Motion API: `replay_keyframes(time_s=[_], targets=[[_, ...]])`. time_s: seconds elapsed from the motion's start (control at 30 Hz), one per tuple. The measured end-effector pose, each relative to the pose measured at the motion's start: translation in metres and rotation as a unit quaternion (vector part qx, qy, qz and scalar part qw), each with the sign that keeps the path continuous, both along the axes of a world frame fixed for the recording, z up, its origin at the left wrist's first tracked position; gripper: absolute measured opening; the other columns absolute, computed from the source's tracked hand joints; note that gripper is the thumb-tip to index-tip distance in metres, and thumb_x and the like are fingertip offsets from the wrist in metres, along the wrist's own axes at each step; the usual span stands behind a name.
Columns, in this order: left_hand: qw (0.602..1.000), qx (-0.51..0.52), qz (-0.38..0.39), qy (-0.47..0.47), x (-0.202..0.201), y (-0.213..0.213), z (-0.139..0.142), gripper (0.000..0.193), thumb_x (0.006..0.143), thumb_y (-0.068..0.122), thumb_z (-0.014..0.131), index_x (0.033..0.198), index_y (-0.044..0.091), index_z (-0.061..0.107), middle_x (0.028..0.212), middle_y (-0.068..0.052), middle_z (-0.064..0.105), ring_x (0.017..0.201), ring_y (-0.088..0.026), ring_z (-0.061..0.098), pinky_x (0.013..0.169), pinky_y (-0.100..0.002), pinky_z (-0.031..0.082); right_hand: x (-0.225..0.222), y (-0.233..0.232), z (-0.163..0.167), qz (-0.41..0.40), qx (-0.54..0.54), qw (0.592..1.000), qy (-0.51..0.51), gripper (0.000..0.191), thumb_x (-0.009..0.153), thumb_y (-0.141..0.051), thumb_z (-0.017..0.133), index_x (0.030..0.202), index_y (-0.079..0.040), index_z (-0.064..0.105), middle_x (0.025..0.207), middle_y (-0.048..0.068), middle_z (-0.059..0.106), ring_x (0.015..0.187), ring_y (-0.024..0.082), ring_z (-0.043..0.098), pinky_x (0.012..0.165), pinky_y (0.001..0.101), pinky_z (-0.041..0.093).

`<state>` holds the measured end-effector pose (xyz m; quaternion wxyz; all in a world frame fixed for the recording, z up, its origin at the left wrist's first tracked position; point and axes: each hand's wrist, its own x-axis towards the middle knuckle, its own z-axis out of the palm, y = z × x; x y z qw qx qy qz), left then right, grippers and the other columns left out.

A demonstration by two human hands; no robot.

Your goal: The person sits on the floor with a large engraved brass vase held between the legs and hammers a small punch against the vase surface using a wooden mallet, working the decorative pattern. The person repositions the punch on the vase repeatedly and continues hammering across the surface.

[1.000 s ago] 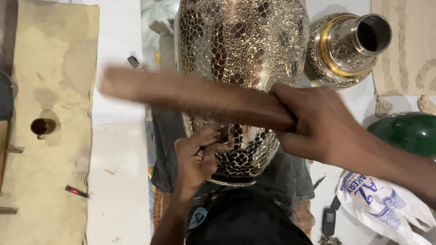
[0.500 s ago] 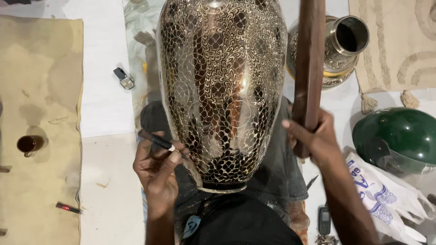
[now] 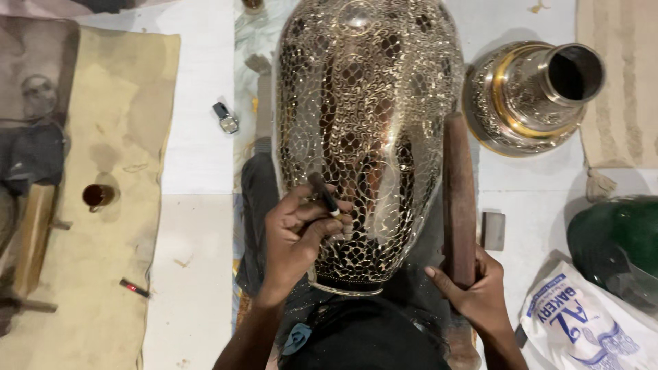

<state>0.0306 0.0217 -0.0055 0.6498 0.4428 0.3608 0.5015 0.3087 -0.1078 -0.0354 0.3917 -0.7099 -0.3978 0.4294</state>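
— So, what do you have under your hands?

— Your left hand [image 3: 301,236] pinches a thin dark engraving tool [image 3: 323,194], its pale tip touching the large metal vase [image 3: 367,130] that lies across your lap. The vase is egg-shaped and shiny, covered in a fine gold-and-dark mesh of scrollwork cells.

— And your right?

— Your right hand [image 3: 480,294] is clenched round the lower end of a smooth, reddish-brown wooden stick [image 3: 458,199], which stands upright just beside the vase's right flank.

— What lies around you?

— A second, smaller brass vase [image 3: 531,96] with a gold band lies on its side at upper right. Near the stick sits a small grey block [image 3: 493,230]. A white plastic bag [image 3: 582,322] with blue print lies at lower right, partly over a glossy green dome [image 3: 617,240]. On your left, a stained tan cloth [image 3: 110,137] carries a small cup [image 3: 98,196], and a wristwatch [image 3: 225,118] rests on the white floor.
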Motion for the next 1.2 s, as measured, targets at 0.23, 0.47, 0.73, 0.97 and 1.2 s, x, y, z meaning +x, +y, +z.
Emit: replay_keyframes(time_s=[0.23,0.47,0.73,0.97,1.2], targets=[[0.996,0.081,0.022,0.002,0.006,0.021,0.006,0.043,0.093,-0.018,0.061,0.134,-0.005,0.058,0.103,-0.020,0.078,0.090,-0.026,0.080,0.078,-0.033,0.070,0.003,0.030,0.010,0.099,0.033,0.988,-0.112,0.030,0.067,-0.008,0.089,0.085,-0.001,0.067,0.065,0.006,0.070,0.055,0.011,0.063,0.051,0.0267,0.049],[0.982,0.096,-0.059,0.149,0.025,0.064,0.016,0.052,0.090,-0.018,0.047,0.138,0.001,0.058,0.113,-0.018,0.078,0.099,-0.024,0.080,0.078,-0.029,0.070,0.003,0.079,0.044,0.144,0.118,0.970,-0.157,0.027,0.069,-0.010,0.087,0.090,-0.002,0.071,0.070,0.004,0.072,0.057,0.008,0.063,0.054,0.0249,0.050],[0.963,0.156,-0.110,0.190,0.023,0.077,0.028,0.056,0.090,-0.019,0.047,0.139,0.005,0.061,0.117,-0.020,0.077,0.100,-0.024,0.080,0.091,-0.032,0.069,0.013,0.117,0.087,0.171,0.109,0.959,-0.197,0.038,0.068,-0.013,0.085,0.103,-0.003,0.074,0.065,0.004,0.070,0.054,0.008,0.058,0.054,0.0255,0.047],[0.951,0.098,-0.152,0.249,0.021,0.085,0.032,0.064,0.081,-0.022,0.043,0.136,0.005,0.061,0.122,-0.016,0.075,0.095,-0.024,0.081,0.072,-0.029,0.071,0.031,0.155,0.107,0.237,0.090,0.940,-0.226,0.038,0.069,-0.014,0.086,0.102,-0.002,0.073,0.068,0.008,0.070,0.053,0.011,0.062,0.051,0.0279,0.050],[0.963,0.098,-0.135,0.210,0.025,0.086,0.027,0.055,0.088,-0.020,0.052,0.137,0.004,0.062,0.120,-0.019,0.076,0.098,-0.025,0.081,0.081,-0.030,0.069,0.034,0.187,0.153,0.355,-0.055,0.865,-0.349,0.033,0.079,-0.017,0.080,0.109,-0.009,0.067,0.060,0.008,0.063,0.046,0.020,0.062,0.047,0.0340,0.053]])
